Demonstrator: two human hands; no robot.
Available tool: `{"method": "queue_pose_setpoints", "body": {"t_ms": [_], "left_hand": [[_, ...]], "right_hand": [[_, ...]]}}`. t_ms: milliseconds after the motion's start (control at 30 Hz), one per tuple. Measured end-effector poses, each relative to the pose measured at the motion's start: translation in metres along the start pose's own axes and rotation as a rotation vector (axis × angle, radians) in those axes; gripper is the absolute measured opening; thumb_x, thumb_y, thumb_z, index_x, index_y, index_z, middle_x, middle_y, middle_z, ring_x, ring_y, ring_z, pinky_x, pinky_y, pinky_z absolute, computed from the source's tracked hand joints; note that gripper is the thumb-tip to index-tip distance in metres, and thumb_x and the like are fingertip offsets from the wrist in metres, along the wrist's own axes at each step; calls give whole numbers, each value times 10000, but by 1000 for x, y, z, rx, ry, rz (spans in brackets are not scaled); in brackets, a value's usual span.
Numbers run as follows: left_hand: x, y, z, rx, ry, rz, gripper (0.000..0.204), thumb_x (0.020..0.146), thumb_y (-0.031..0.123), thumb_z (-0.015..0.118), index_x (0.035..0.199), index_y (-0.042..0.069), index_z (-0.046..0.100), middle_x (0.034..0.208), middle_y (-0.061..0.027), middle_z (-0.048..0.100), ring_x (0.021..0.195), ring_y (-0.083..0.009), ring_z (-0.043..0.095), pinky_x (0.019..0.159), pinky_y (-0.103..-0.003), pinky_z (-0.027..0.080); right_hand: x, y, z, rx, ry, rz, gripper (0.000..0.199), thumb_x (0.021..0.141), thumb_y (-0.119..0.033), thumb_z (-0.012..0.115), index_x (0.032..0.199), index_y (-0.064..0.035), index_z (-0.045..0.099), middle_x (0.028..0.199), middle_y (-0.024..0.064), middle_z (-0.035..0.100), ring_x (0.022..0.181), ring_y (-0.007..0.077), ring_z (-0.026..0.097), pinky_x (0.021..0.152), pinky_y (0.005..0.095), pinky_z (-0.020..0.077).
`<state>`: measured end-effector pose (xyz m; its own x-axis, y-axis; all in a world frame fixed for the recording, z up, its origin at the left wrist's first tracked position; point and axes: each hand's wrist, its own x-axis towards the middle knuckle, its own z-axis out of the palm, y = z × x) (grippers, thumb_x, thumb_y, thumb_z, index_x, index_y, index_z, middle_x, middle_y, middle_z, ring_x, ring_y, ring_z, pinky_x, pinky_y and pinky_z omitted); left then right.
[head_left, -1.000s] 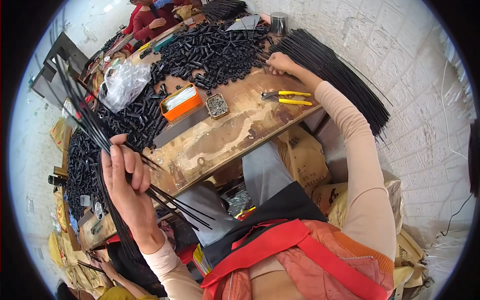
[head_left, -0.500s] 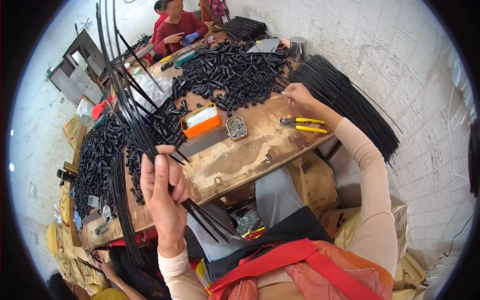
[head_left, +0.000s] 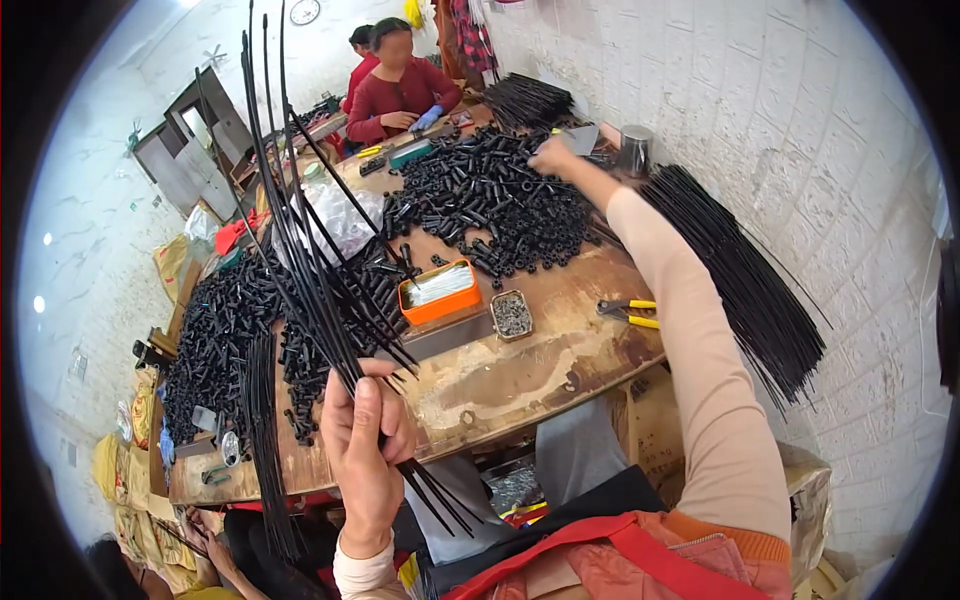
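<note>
My left hand (head_left: 366,445) is wrapped around a loose bundle of long thin black rods (head_left: 322,305). They fan out upward above the fist, and their lower ends poke out beneath it. My right arm stretches far over the table, with my right hand (head_left: 556,158) above the far right side of a heap of short black tubular parts (head_left: 500,200). Its fingers look curled in; whatever is between them is hidden. A flat grey-white piece (head_left: 582,138) lies just beyond this hand. On the right, a thick stack of black rods (head_left: 735,270) lies alongside my forearm.
Before me on the wooden table (head_left: 480,385) are an orange box of white strips (head_left: 440,290), a small tray of metal bits (head_left: 511,315) and yellow-handled pliers (head_left: 630,312). A metal cup (head_left: 635,150) stands by the wall. Co-workers sit across and at lower left.
My right hand has moved away from the near ends of the rod stack to the far side of the parts heap. The view has shifted; my left hand still holds its bundle.
</note>
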<state>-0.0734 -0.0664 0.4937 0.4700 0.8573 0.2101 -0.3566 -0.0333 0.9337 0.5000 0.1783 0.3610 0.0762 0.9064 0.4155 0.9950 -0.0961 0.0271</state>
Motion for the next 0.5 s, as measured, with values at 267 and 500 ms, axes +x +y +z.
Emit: {"method": "queue_pose_setpoints", "body": {"t_ms": [267,500], "left_hand": [[-13,5,-1,-50,-23,-42,209,1023,203,455,1125,40,537,649,60,330,446,-7,230,387,-180,163],[-27,12,2,-81,-66,-116,214,1021,182,455,1157,42,542,665,67,318,453,-5,221,399,-179,163]], "right_hand": [[-140,-178,-72,823,247,217,266,840,-107,657,1097,-43,632,892,32,623,790,129,599,681,266,501],[-198,-238,-175,1168,-234,122,230,921,-168,597,1105,-35,635,936,31,638,794,100,606,657,245,498]]}}
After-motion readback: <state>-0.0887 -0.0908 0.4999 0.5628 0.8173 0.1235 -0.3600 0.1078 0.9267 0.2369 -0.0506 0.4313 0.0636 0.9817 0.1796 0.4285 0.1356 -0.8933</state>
